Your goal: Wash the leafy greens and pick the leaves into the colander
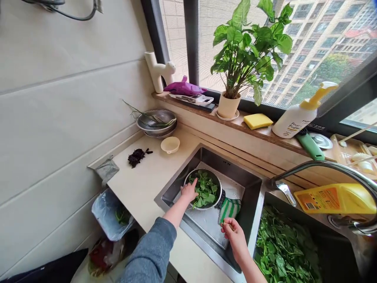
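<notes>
My left hand (pixel 189 191) reaches over the rim of a round metal bowl (pixel 219 195), its index finger stretched out and touching the leafy greens (pixel 208 194) inside. The bowl stands in the left sink basin (pixel 203 226). Over the near right part of that basin, my right hand (pixel 232 232) is closed in a pinch, with a small green piece of stem at the fingertips. A green-and-white striped cloth (pixel 230 208) lies just beyond it, beside a dark scrubber (pixel 220 199). More leafy greens (pixel 282 247) fill much of the right basin.
The faucet (pixel 284 190) rises between the basins, near a yellow bottle (pixel 332 198). Dark scraps (pixel 138 157), a cream bowl (pixel 170 145) and stacked metal bowls (pixel 157 122) stand left. A lined bin (pixel 107 214) sits below. The sill holds a potted plant (pixel 229 105), sponge (pixel 258 121) and pump bottle (pixel 294 120).
</notes>
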Tool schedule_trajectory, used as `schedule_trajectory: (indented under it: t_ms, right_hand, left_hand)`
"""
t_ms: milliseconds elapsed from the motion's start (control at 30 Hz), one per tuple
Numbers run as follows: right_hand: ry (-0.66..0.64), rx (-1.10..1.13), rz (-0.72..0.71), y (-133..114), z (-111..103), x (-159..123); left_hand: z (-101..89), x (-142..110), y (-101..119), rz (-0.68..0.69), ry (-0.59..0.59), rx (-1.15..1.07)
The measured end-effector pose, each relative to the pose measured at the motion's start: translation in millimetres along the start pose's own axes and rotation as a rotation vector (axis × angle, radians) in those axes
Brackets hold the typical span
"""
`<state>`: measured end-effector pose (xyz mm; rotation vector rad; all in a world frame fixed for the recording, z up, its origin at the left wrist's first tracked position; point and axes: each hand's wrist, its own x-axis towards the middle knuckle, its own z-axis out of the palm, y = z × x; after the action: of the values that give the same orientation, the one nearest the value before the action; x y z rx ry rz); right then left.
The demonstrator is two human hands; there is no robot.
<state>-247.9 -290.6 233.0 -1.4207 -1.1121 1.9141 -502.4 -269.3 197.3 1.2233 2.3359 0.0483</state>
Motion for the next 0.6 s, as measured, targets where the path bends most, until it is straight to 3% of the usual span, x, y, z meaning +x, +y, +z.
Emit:
schedule_trajectory:
  t_ms: [100,200,267,333,433,533,600]
  right_hand:
    - [-0.065,-0.021,-0.024,-4,7,-15]
    - [-0.166,-0.120,-0.092,-9,28,-28]
    - [-0.266,-0.225,-0.170,-13,53,-36]
    - [-0.391,-0.321,-0.281,-18,89,-47]
    - [-0.554,-0.417,-0.535,-30,163,-73]
    - [-0.664,-0.426,-0.815,-37,251,-103]
    - [-0.711,-0.451,-0.939,-32,309,-115]
  left_hand:
    - [-30.6,-15,-8,0.062,0.227,-0.118]
    - [-63.4,-46,-29,0.151,0.494,-0.448]
    - [-76.7,-82,-58,0.179,0.668,-0.710]
    - [-74.6,-132,-96,0.125,0.795,-0.936]
    - [-33.5,-231,-157,-0.128,0.889,-1.144]
    - [39.5,-335,-199,-0.477,0.899,-1.246]
    - [84.7,-388,-216,-0.760,0.870,-1.196]
